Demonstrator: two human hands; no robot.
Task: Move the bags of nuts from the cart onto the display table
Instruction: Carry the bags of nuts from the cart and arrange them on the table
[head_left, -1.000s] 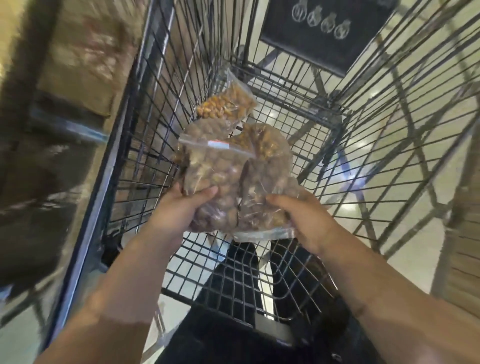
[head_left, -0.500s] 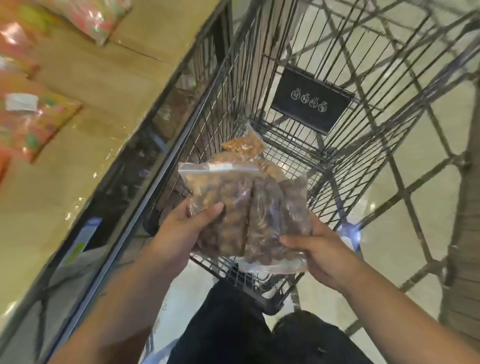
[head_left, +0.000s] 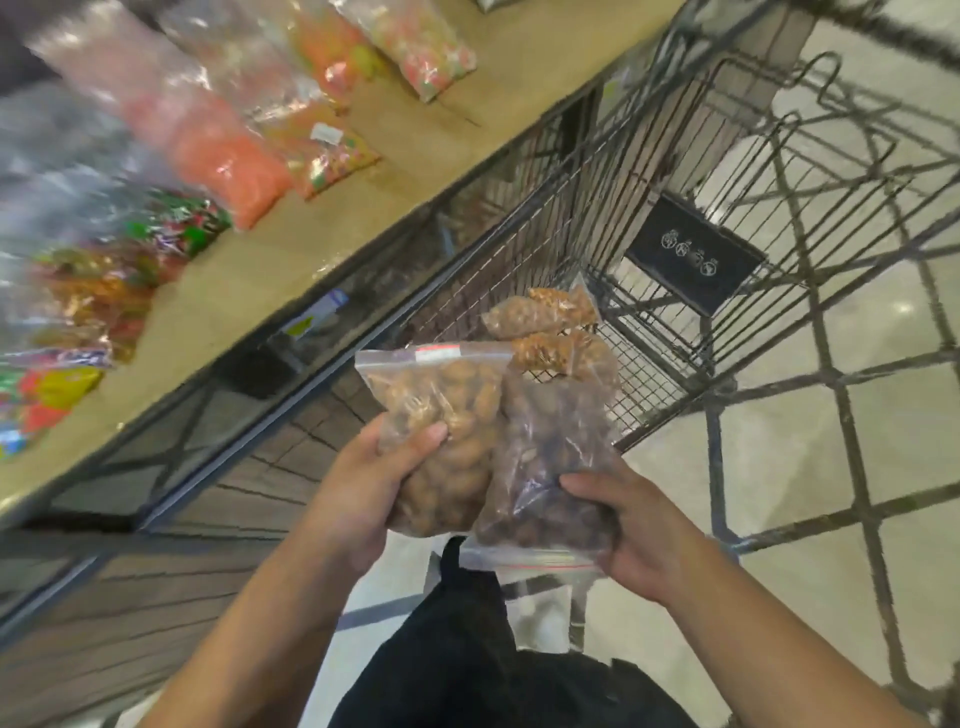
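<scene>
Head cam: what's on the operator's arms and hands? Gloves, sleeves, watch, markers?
The left hand and right hand are ungloved, with no rings, watch or markers showing. Both forearms are bare to the frame edge; no sleeve in view. Only a black garment shows below them.

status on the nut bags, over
Left hand grips light nut bag, right hand grips dark nut bag. Neither on table yet. Cart side stands between.

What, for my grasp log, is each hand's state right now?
Left hand: grips the bag of light brown nuts.
Right hand: grips the bag of dark brown nuts.
</scene>
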